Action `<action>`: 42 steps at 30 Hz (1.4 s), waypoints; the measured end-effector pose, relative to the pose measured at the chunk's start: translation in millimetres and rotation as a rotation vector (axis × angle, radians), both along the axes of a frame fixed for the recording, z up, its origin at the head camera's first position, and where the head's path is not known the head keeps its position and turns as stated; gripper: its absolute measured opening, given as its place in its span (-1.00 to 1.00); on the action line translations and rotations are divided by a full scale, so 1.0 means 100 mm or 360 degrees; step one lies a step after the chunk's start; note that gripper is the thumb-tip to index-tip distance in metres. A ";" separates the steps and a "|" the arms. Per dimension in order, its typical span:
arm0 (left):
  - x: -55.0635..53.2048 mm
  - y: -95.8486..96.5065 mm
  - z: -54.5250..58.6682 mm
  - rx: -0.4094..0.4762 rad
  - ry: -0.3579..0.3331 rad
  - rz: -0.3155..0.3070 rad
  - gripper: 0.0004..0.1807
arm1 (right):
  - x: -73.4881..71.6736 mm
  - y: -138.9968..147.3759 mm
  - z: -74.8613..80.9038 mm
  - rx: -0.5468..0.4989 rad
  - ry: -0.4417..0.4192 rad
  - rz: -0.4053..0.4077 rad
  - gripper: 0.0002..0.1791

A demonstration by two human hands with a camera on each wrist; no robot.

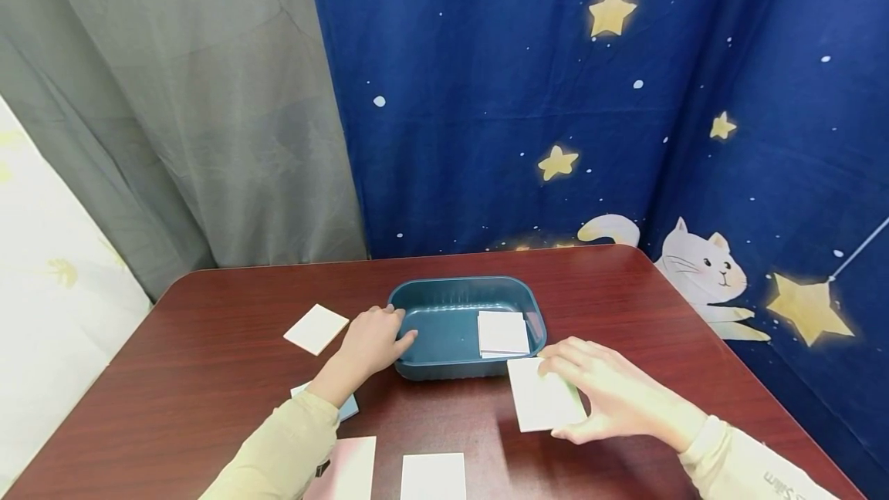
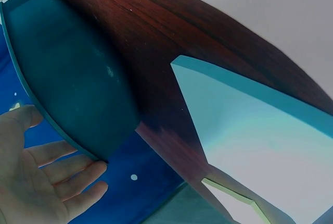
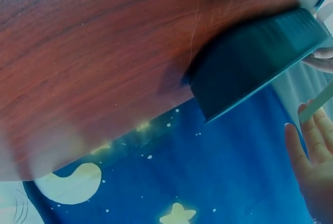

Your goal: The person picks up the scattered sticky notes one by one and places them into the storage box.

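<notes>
A dark teal plastic bin (image 1: 430, 367) stands on the table, and a few white square tiles (image 1: 503, 332) lie stacked at its right end. My left hand (image 1: 375, 338) rests at the bin's left rim with fairly straight fingers, the thumb reaching over the opening. In the left wrist view its fingertips (image 2: 99, 168) lie right along the rim. My right hand (image 1: 600, 384) holds a white square tile (image 1: 542, 400) by its edges, between thumb and fingers, just in front of the bin's right corner. The right wrist view shows only a strip of that tile (image 3: 317, 102).
One white tile (image 1: 316, 329) lies left of the bin. A light blue-edged tile (image 1: 349, 409) is partly under my left forearm. Near the front lie a pinkish tile (image 1: 354, 469) and another white tile (image 1: 434, 477). Curtains (image 1: 486, 99) hang behind the table (image 1: 229, 346).
</notes>
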State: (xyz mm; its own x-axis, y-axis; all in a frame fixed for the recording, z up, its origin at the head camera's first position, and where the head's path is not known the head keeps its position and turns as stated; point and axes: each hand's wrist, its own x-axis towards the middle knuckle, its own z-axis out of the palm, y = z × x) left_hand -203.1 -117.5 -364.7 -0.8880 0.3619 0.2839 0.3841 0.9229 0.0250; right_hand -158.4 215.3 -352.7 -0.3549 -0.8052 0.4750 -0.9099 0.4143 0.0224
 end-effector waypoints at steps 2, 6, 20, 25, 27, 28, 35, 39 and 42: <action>0.00 0.00 0.00 0.0001 0.0002 0.0002 -0.57 | -0.01 0.00 0.02 -0.0016 0.0022 0.0024 -0.34; 0.00 0.00 0.00 0.0002 -0.0002 0.0002 -0.57 | -0.04 -0.01 0.05 -0.0024 0.0058 0.0047 -0.33; -0.01 -0.01 -0.01 0.0005 0.0014 -0.0006 -0.57 | -0.10 -0.01 0.16 -0.0050 0.0081 0.0053 -0.35; -0.01 -0.01 -0.01 0.0007 0.0014 -0.0005 -0.57 | -0.12 -0.03 0.20 -0.0049 0.0098 0.0050 -0.34; -0.01 -0.01 -0.01 0.0004 0.0013 -0.0003 -0.57 | -0.12 -0.03 0.22 -0.0050 0.0106 0.0046 -0.35; -0.01 -0.01 -0.01 0.0003 0.0012 -0.0004 -0.57 | -0.13 -0.04 0.22 -0.0049 0.0110 0.0042 -0.35; -0.01 0.00 -0.01 0.0000 0.0002 -0.0005 -0.57 | -0.15 -0.05 0.26 -0.0057 0.0131 0.0043 -0.36; -0.01 0.00 -0.01 -0.0005 0.0002 -0.0001 -0.56 | -0.17 -0.06 0.29 -0.0058 0.0129 0.0043 -0.36; -0.01 0.00 -0.01 -0.0002 0.0012 -0.0005 -0.57 | -0.18 -0.06 0.30 -0.0056 0.0128 0.0036 -0.36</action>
State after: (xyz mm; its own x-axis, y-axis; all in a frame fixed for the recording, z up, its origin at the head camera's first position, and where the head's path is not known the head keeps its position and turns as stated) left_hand -204.0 -117.7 -365.6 -0.8846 0.3651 0.2903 0.3873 0.9217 0.0209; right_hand -176.8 209.7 -322.9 -0.2966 -0.7949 0.5292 -0.9149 0.3955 0.0814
